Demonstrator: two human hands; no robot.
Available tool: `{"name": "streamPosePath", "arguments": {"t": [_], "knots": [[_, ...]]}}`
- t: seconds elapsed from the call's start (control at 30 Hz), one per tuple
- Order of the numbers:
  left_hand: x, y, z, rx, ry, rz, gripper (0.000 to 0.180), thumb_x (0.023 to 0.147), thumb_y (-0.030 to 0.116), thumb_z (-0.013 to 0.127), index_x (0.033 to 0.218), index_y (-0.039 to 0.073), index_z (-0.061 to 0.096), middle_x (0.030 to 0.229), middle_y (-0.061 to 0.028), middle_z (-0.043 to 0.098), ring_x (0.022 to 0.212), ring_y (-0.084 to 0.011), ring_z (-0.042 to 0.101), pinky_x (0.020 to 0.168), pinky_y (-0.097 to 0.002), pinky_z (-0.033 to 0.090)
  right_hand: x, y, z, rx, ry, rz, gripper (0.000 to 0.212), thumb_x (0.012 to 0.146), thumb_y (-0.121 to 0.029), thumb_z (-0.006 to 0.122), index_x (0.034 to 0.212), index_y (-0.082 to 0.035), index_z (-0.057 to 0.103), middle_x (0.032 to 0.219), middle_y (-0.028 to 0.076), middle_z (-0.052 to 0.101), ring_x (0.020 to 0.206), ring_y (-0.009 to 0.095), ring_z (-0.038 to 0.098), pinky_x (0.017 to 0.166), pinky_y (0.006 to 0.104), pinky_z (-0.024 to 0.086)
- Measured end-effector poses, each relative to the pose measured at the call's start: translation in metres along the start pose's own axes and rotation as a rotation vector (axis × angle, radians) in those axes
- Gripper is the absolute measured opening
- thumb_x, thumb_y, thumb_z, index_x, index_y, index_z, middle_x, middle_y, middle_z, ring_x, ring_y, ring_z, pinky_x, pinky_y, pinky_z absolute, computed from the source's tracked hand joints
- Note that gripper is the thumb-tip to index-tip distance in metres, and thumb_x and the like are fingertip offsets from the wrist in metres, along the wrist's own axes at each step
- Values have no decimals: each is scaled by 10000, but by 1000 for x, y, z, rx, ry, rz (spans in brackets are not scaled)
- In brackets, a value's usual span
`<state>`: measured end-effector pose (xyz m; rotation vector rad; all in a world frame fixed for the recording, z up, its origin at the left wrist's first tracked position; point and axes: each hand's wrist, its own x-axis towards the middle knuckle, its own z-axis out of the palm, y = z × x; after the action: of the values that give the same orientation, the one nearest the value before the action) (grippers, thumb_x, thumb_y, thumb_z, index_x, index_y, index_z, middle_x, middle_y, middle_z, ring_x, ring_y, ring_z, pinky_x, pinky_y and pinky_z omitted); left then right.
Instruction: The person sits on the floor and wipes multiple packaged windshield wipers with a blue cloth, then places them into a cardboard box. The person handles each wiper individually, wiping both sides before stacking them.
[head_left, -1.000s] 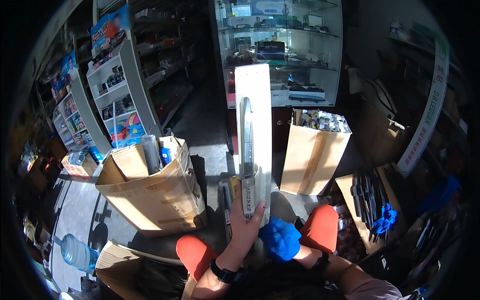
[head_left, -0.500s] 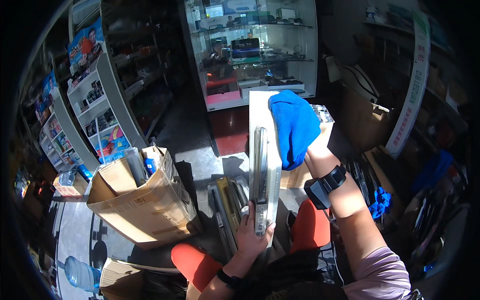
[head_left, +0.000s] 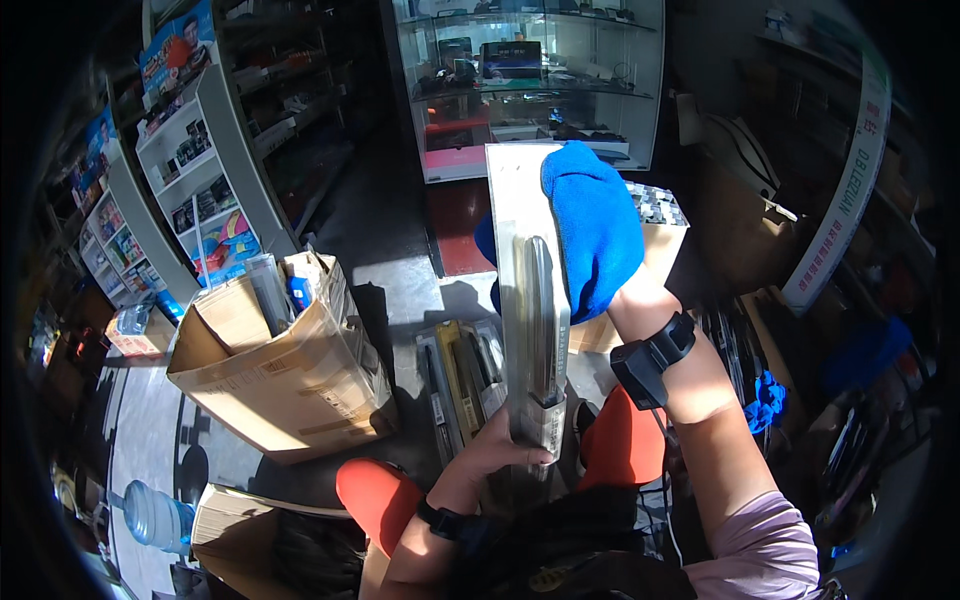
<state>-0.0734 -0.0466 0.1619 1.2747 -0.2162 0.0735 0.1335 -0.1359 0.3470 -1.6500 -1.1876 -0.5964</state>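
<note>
Blue cloth (head_left: 597, 215) now shows on both sides of the blister pack (head_left: 535, 310), where half a second ago it lay along the right side only, and the pack has turned a little, showing more of its edge. Left hand (head_left: 490, 448) grips the pack's lower end, its fingers closed around it with the thumb across the front, so the pack stands up and away from those fingers. Right hand (head_left: 632, 292) is mostly buried in the cloth; it seems to pinch the upper part through the fabric, though how far its fingers close cannot be told. As for progress, the cloth reaches the upper stretch, while the printed sleeve (head_left: 545, 420) just above the left thumb lies outside it; whether any surface is finished does not show. More long packs (head_left: 460, 380) stand just left of the left fingers. Small dark characters run down the sleeve, too tiny to read. Well to the right of the right fingers, a pale banner (head_left: 845, 190) carries red and green lettering.
</note>
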Motion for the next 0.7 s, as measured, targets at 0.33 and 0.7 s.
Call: {"name": "streamPosePath", "arguments": {"t": [0.33,0.7], "knots": [[11,10,19,362,368,-11,628,706,94,778,1261,26,492,1053,-47,612,938,-125,586,831,-302,478,26,-34,-2,-486,-26,-611,191,901,-130,588,1083,-109,641,1084,94,614,994,230,601,863,327,496],[-6,-44,10,375,625,47,750,661,147,803,1293,-7,430,1065,-111,587,955,-174,587,826,-325,477,-73,-36,70,77,-300,13,363,905,-230,600,1258,-153,561,1235,112,567,1154,259,534,974,367,436]]}}
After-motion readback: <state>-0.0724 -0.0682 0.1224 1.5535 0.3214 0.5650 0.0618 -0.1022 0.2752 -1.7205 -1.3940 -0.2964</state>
